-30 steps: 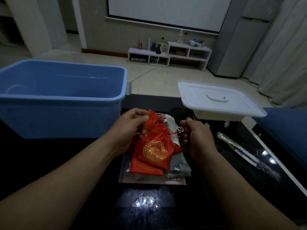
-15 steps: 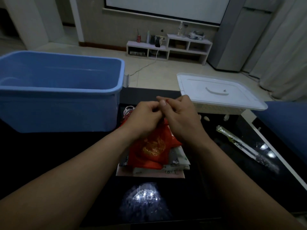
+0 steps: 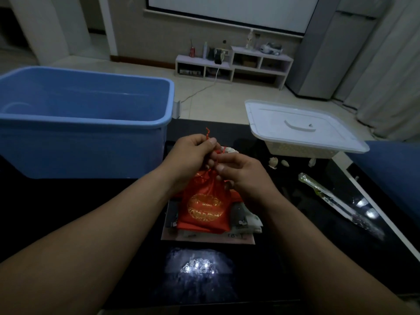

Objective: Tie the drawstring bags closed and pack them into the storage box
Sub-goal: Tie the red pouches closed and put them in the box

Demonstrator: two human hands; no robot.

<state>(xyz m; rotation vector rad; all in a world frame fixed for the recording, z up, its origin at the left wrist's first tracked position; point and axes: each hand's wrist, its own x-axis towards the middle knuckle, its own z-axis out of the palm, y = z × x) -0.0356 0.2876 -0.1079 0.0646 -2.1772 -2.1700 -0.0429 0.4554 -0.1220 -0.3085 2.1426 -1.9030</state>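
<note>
Frame centre: left hand (image 3: 193, 153) grip and right hand (image 3: 241, 171) grip both pinch thin red drawstring (image 3: 208, 135) atop red gold-embroidered fabric bag (image 3: 204, 205).

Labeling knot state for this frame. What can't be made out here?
Head view only:
- Cord knot: covered by the left hand and right hand; tied or not, cannot tell.
- Red bag mouth: behind the fingers.
- Bags under it: mostly covered, count unclear.
- Blue box: left end cut off by the frame edge; floor dim.
- White bin: contents hidden by its lid.
</note>
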